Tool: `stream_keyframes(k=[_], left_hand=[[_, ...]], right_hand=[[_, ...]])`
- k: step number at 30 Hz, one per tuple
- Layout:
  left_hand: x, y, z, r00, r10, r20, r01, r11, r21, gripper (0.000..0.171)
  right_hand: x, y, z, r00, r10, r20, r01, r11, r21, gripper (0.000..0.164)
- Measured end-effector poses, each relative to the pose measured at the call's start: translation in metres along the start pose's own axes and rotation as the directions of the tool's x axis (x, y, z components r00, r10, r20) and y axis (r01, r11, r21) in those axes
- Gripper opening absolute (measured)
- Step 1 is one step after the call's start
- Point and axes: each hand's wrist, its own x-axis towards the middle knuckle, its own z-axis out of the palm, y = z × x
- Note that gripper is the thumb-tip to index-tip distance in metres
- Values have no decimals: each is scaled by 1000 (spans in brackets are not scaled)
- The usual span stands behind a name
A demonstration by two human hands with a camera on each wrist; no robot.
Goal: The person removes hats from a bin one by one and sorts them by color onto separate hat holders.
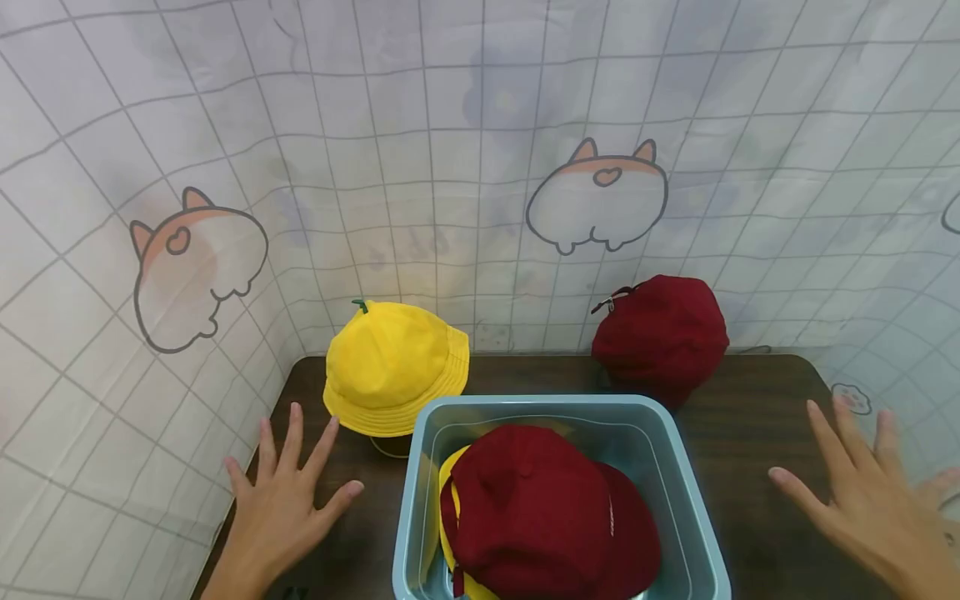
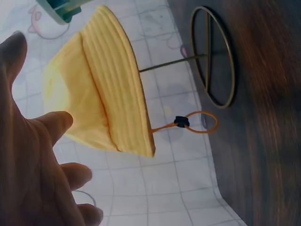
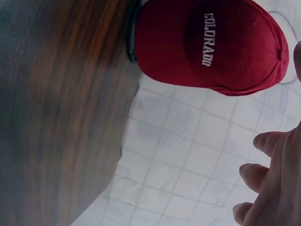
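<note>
My left hand (image 1: 281, 487) lies flat and spread on the dark table (image 1: 750, 433), just left of a light blue bin (image 1: 420, 467); it holds nothing. My right hand (image 1: 862, 492) is spread the same way at the table's right side, also empty. The bin holds a dark red cap (image 1: 540, 508) lying over a yellow hat (image 1: 447, 483). Behind my left hand a yellow bucket hat (image 1: 393, 367) (image 2: 103, 94) sits on a wire stand (image 2: 211, 56). A second dark red cap (image 1: 660, 337) (image 3: 211, 42), lettered COLORADO, stands at the back right.
A white gridded cloth with cartoon animals (image 1: 480, 167) hangs behind the table and drapes along both sides. An orange cord loop (image 2: 200, 122) dangles from the yellow hat's brim. The bin fills the table's front centre.
</note>
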Motion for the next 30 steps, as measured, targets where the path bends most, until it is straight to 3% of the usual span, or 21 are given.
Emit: stream_keyframes(k=[5,9,15,19,22,25,30], left_hand=[[-3,6,-3,999,48,-6,-48,993,-107,78],[-4,15,-5,995,90,-34,-95,967,-237,71],[-5,35,-6,979,154,-132,-193,906,-376,61],[-4,50,-7,965,200,-170,-258,839,-479,57],[-2,61,-7,966,201,-162,-257,791,-555,54],[0,72,-7,971,179,-161,-240,762,-602,51],[2,89,-4,987,113,-112,-159,706,-690,47]], right_hand=[[2,-11,-6,999,-47,-25,47,998,34,102],[7,-27,-16,991,-115,-62,118,991,61,99],[18,-59,-33,964,-235,-128,246,966,77,94],[23,-82,-44,932,-321,-170,341,935,101,91],[26,-103,-53,911,-367,-186,391,913,115,91],[28,-124,-62,891,-408,-198,435,893,115,92],[33,-157,-69,824,-514,-236,544,835,82,91]])
